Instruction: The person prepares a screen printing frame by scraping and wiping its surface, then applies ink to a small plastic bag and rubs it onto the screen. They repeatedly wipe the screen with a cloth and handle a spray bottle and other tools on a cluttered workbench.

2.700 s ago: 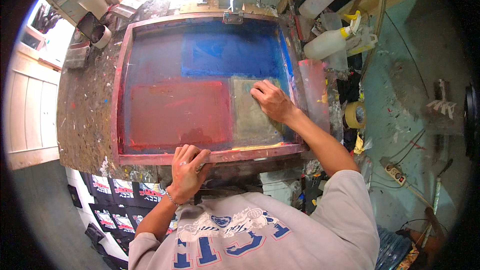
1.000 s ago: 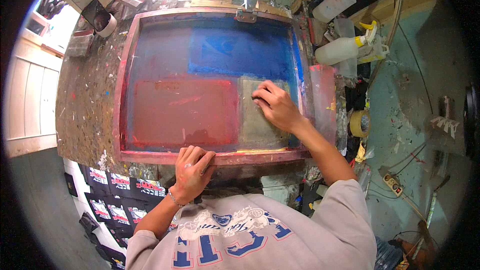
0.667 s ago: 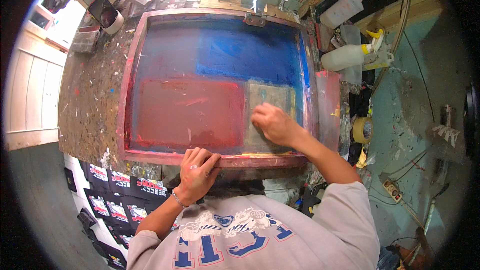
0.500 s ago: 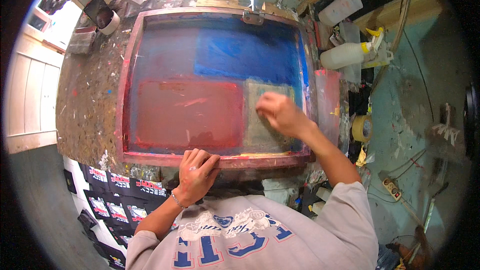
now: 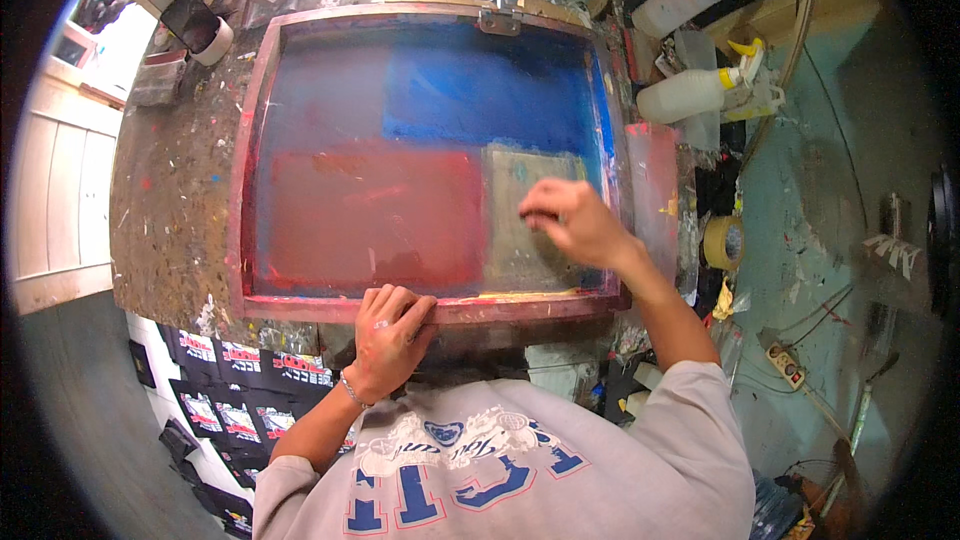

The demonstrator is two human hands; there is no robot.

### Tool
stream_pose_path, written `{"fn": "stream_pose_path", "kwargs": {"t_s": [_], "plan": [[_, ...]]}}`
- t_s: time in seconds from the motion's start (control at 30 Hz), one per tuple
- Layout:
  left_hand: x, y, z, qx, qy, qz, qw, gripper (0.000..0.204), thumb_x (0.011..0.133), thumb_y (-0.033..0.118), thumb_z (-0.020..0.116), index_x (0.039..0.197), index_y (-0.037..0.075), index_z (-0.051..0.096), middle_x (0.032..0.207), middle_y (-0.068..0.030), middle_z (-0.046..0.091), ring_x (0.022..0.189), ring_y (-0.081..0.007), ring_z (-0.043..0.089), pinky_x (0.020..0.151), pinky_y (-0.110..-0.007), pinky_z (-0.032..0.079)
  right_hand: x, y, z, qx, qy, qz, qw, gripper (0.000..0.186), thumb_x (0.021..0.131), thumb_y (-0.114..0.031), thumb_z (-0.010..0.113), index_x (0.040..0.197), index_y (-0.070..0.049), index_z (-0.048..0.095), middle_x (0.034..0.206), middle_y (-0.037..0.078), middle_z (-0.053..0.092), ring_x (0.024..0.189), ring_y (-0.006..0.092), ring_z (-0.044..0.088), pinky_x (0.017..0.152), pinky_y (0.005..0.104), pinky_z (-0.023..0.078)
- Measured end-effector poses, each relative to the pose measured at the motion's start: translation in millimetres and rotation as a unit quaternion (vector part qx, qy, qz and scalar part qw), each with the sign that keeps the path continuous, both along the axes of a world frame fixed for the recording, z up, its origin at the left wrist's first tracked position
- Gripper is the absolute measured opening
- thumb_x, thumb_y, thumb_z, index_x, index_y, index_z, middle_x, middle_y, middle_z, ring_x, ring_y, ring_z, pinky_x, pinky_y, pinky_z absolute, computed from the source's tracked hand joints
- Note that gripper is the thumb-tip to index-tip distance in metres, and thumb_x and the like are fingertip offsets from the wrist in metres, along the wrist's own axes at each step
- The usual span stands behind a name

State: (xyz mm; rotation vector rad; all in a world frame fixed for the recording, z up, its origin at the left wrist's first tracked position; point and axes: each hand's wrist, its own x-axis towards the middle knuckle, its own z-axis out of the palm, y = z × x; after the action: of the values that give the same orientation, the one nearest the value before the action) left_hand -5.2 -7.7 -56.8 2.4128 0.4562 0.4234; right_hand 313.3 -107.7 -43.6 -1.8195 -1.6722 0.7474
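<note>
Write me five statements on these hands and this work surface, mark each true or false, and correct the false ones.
1. The left hand rests on the near edge of the frame. True.
2. The right hand is over the blue patch. False: it is over the tan patch.
3. A spray bottle is to the right of the frame. True.
4. The red patch is right of the tan patch. False: it is to the left.
5. A metal bracket sits at the frame's far edge. True.
</note>
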Motion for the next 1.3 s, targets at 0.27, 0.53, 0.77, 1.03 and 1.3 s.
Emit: {"fn": "stream_pose_path", "kwargs": {"t_s": [0.27,0.53,0.77,1.03,1.3], "plan": [[2.1,-1.3,5.5,-0.001,-0.004,0.004,1.0,0.039,0.067,0.003,0.082,0.103,0.009,0.069,0.088,-0.0052,0.059,0.085,-0.0262,0.057,0.077,-0.04,0.043,-37.2,6.1,-30.9,0.079,-0.057,0.009,0.995,0.015,0.086,-0.001,0.07,0.101,-0.001,0.07,0.099,0.015,0.069,0.089,0.0366,0.068,0.079,0.0424,0.055],[0.2,-2.3,1.6,0.002,-0.006,0.01,1.0,0.04,0.065,0.002,0.083,0.102,0.009,0.069,0.088,-0.0054,0.059,0.085,-0.0265,0.057,0.078,-0.04,0.044,-7.6,-7.2,-7.8,0.023,0.044,-0.053,0.997,0.015,0.085,-0.001,0.071,0.1,0.0,0.073,0.097,0.015,0.072,0.089,0.0314,0.07,0.078,0.0372,0.055],[1.6,-2.5,6.0,-0.004,0.002,0.009,1.0,0.04,0.065,0.002,0.083,0.102,0.009,0.069,0.088,-0.0057,0.058,0.085,-0.0268,0.057,0.078,-0.04,0.044,-39.9,-2.2,-15.8,0.029,0.032,0.031,0.999,0.015,0.085,0.002,0.069,0.1,-0.001,0.07,0.098,0.016,0.069,0.09,0.0352,0.069,0.08,0.0415,0.055],[1.0,-2.8,4.4,0.0,-0.005,0.009,1.0,0.038,0.066,0.004,0.083,0.102,0.009,0.069,0.088,-0.0057,0.058,0.085,-0.0265,0.056,0.078,-0.04,0.043,-1.0,-23.8,1.4,-0.025,-0.023,0.03,0.999,0.013,0.084,0.002,0.069,0.096,-0.001,0.07,0.097,0.015,0.069,0.087,0.0356,0.068,0.077,0.042,0.055],[1.3,-3.6,5.9,0.001,-0.004,0.015,1.0,0.038,0.066,0.005,0.084,0.101,0.008,0.069,0.088,-0.0062,0.059,0.084,-0.0268,0.056,0.078,-0.04,0.043,-36.9,-25.2,-8.1,0.065,-0.105,-0.068,0.99,0.015,0.089,-0.004,0.07,0.103,-0.002,0.068,0.102,0.015,0.064,0.096,0.0359,0.066,0.083,0.0423,0.055]]}}
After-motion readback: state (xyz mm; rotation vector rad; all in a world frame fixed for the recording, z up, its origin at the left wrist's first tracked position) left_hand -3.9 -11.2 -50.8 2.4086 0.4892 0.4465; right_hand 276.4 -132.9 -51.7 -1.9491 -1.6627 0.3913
